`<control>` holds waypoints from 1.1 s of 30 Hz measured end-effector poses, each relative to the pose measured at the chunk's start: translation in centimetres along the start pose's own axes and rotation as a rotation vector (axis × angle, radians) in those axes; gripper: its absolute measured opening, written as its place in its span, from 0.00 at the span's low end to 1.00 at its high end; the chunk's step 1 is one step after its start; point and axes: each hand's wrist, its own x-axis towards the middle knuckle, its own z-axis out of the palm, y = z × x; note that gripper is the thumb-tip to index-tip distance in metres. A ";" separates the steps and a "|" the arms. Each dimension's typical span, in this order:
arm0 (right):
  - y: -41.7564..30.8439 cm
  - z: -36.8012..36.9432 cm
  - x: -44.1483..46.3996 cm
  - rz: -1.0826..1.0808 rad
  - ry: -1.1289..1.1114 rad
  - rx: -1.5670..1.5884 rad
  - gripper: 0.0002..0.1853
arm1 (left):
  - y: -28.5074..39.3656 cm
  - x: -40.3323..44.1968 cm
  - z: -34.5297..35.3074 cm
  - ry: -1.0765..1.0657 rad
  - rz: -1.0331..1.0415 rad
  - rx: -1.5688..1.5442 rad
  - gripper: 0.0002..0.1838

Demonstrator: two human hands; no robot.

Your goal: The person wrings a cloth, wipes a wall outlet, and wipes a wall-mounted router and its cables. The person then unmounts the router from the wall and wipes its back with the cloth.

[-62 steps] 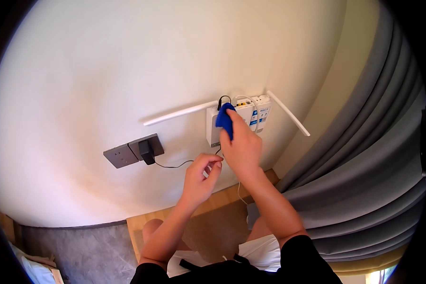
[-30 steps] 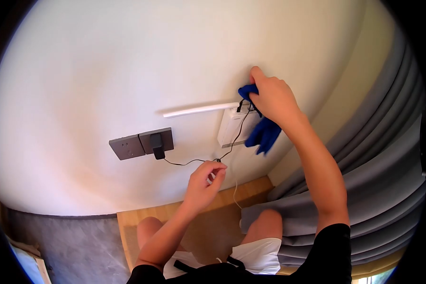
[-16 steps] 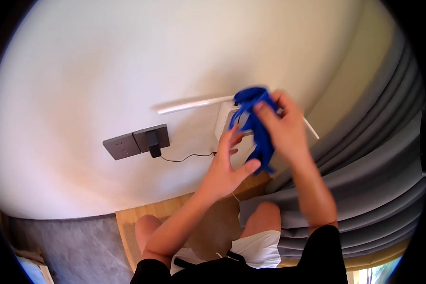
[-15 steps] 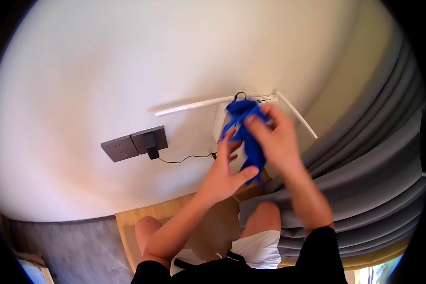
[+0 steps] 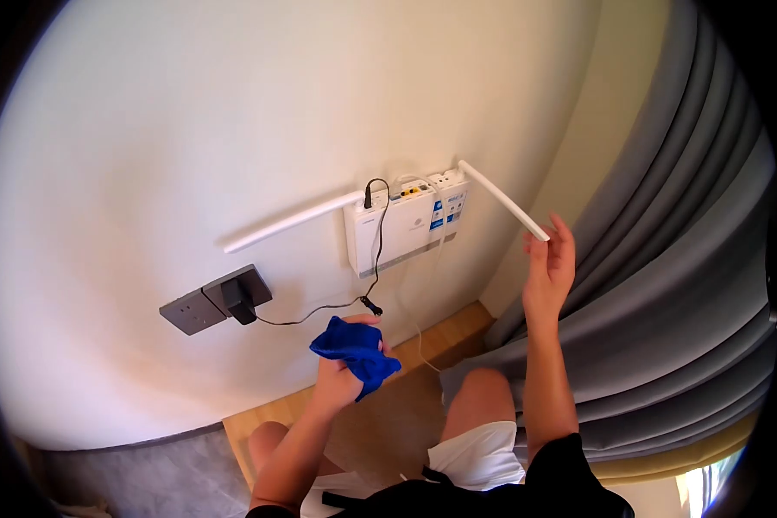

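A crumpled blue cloth point(image 5: 358, 347) is in my left hand point(image 5: 337, 382), whose fingers close round it below the router. My right hand point(image 5: 549, 274) is raised at the right, thumb and fingers at the tip of the router's right antenna point(image 5: 502, 200), which they appear to pinch. The white router point(image 5: 393, 231) is mounted on the wall, with ports and blue labels along its top and right side. Its left antenna point(image 5: 293, 223) slants down to the left. A black power cable point(image 5: 381, 246) hangs across the router's front.
Left of the router, a black adapter point(image 5: 238, 302) is plugged into a dark wall socket plate point(image 5: 192, 312). Grey curtains point(image 5: 647, 345) hang at the right. A thin white cable point(image 5: 420, 332) runs down to the wooden ledge point(image 5: 457, 335) by my knees.
My right hand has left the cloth and moved out to the right antenna's tip. My left hand has lowered with the cloth, uncovering the router. The view has shifted.
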 end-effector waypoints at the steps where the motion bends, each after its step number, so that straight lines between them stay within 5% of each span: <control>1: 0.1 0.1 0.5 0.004 0.004 0.005 0.16 | 0.3 0.2 0.3 0.000 -0.001 0.007 0.23; 3: -0.2 0.4 1.5 -0.267 -0.176 -0.352 0.14 | 1.0 0.9 1.2 0.022 0.017 0.049 0.23; 10: -3.0 6.6 1.2 -0.405 -0.319 -0.190 0.11 | 0.9 1.8 2.7 0.007 -0.015 0.108 0.22; 18: -2.2 12.9 0.7 0.033 -0.262 -0.010 0.08 | 1.6 3.5 3.4 0.060 0.097 0.090 0.19; 28: -0.5 11.4 0.6 -0.008 -0.296 -0.156 0.15 | 1.1 3.0 3.4 0.043 0.096 0.117 0.16; 33: -0.5 10.9 0.1 -0.022 -0.198 -0.326 0.16 | 1.9 4.2 3.7 0.086 0.072 0.086 0.22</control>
